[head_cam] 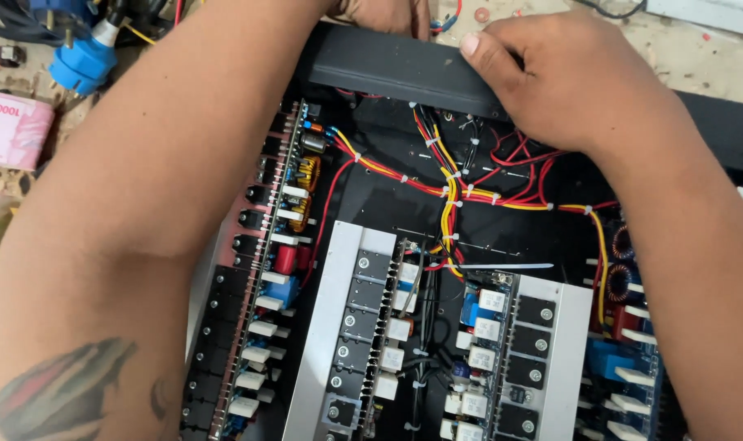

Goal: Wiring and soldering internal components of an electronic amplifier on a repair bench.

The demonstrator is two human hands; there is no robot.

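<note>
An opened black amplifier chassis [518, 237] fills most of the view, lying on a pale, speckled tabletop [698, 57] that shows along the top edge. Across the far end of the chassis runs its black front panel [388, 65], a long dark bar, and both hands are on it. The right hand [567, 77] lies over the right part of the bar, fingers curled down across its edge in a clenched grip on the panel, thumb flat on top. The left hand [388, 15] reaches over the far edge and is mostly cut off by the frame, so I cannot tell whether its grip is closed. Inside the chassis, two pale aluminium heat sinks [339, 327] carry rows of black transistors, with green circuit boards [277, 245] beside them. A bundle of red and yellow wires [449, 196], cinched with white ties, snakes across the floor. At the far left lies a pink rectangular packet [12, 131], and above it a blue plug [85, 61].
</note>
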